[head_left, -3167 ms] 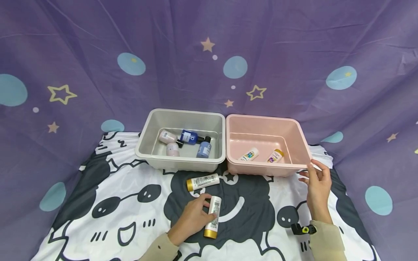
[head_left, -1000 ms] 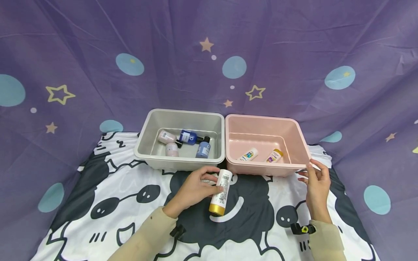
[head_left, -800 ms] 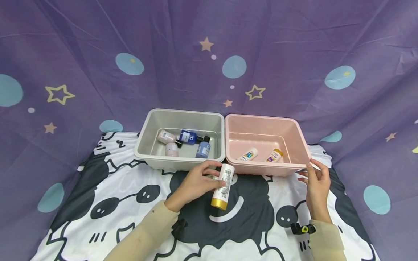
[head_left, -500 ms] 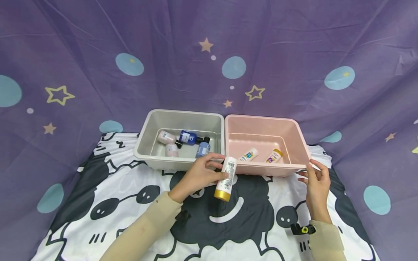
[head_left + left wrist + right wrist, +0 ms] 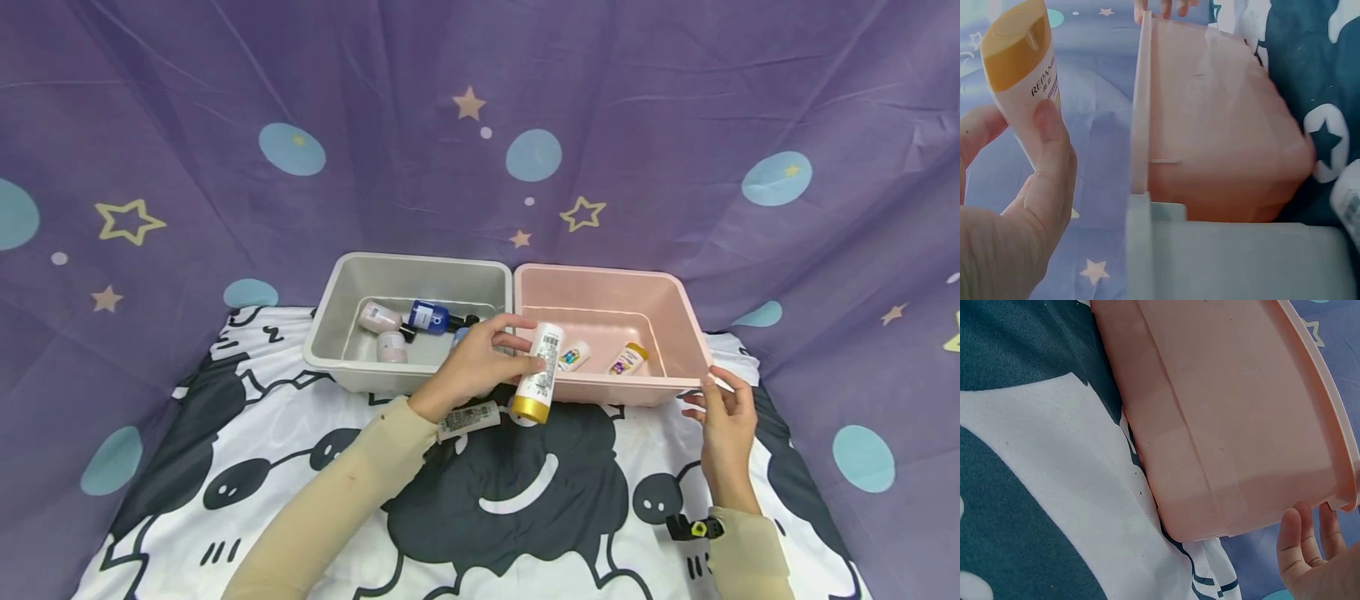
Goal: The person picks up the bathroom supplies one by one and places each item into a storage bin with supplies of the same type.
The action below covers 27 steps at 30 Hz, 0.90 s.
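Note:
My left hand (image 5: 474, 367) pinches a white shampoo bottle (image 5: 539, 385) between thumb and fingers, raised at the front rims where the two bins meet. Its gold cap (image 5: 1017, 53) points toward me, and printed lettering shows in the left wrist view. My right hand (image 5: 729, 429) grips the front right corner of the pink bin (image 5: 611, 391), its fingertips at the rim. Inside that bin lie a small white bottle (image 5: 573, 357) and one with a gold cap (image 5: 628, 358). Another white bottle (image 5: 471, 418) lies on the cloth, its gold end hidden behind my left forearm.
Left of the pink bin stands a grey bin (image 5: 375, 380), side by side with it. It holds pale pink bottles (image 5: 392, 347) and blue bottles (image 5: 430, 317), one mostly behind my left hand. A purple curtain (image 5: 420, 167) hangs behind; a cartoon-print cloth (image 5: 517, 492) lies underneath.
My left hand has lifted the shampoo bottle off the cloth and carried it forward and right to the bins' rims. My right hand has stayed at the pink bin's corner.

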### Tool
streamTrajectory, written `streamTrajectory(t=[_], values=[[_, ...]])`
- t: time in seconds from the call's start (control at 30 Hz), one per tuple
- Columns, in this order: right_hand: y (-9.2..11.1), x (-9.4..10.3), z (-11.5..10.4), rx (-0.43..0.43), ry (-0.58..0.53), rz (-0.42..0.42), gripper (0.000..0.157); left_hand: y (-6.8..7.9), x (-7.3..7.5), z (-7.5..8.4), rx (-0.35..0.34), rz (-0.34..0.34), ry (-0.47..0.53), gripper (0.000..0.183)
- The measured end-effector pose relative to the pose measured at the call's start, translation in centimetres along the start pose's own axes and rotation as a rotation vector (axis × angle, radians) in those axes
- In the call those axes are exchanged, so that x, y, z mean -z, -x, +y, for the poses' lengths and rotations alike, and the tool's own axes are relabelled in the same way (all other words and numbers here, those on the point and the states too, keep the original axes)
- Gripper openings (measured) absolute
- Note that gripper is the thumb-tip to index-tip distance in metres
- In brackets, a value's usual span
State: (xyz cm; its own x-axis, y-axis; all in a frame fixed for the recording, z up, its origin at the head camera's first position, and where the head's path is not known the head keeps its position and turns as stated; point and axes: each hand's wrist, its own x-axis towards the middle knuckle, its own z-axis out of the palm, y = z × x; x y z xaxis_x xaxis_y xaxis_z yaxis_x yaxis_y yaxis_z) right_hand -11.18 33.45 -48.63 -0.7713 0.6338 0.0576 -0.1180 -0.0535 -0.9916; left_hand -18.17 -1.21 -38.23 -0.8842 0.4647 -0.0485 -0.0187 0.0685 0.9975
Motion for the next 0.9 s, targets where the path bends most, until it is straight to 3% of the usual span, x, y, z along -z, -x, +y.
streamTrajectory(t=[0.23, 0.43, 0.73, 0.9], values=[[-0.1, 0.1, 0.0, 0.000, -0.003, -0.003, 0.032, -2.7, -0.7, 1.5, -0.012, -0.027, -0.043, 0.056], [-0.1, 0.1, 0.0, -0.005, -0.018, 0.002, 0.031, -5.0, -1.3, 2.3, 0.003, -0.040, 0.014, 0.053], [-0.1, 0.1, 0.1, -0.003, -0.014, 0.005, 0.031, -8.9, -2.6, 2.6, 0.007, -0.068, 0.043, 0.051], [-0.1, 0.0, 0.2, -0.003, -0.024, -0.003, 0.031, -11.1, -3.5, 2.6, 0.027, -0.043, 0.032, 0.046]])
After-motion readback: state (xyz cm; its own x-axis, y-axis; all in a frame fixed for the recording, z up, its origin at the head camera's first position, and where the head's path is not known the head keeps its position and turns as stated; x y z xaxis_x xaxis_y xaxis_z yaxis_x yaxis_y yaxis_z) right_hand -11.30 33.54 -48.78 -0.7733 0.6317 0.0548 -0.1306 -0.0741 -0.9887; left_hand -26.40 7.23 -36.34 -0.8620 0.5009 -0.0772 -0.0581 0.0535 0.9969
